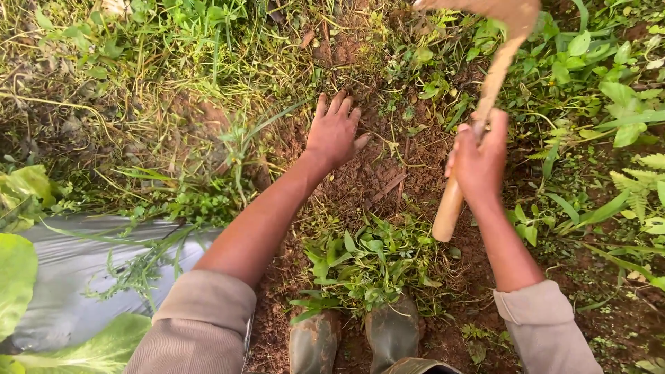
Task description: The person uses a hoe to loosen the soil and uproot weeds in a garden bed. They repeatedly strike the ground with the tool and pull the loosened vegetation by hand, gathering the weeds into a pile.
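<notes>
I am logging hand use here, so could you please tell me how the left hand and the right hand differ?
The left hand lies flat and open on the bare soil, fingers spread, holding nothing; the right hand is closed in a grip round a wooden tool handle. The left hand reaches further forward and touches the ground; the right hand is raised off it. Both are bare, with sleeves pushed up the forearm.

Soft, even daylight; no hard shadows.
Motion blur on the tool head at 1 o'clock; mild glare on plastic sheet at 8 o'clock.
</notes>
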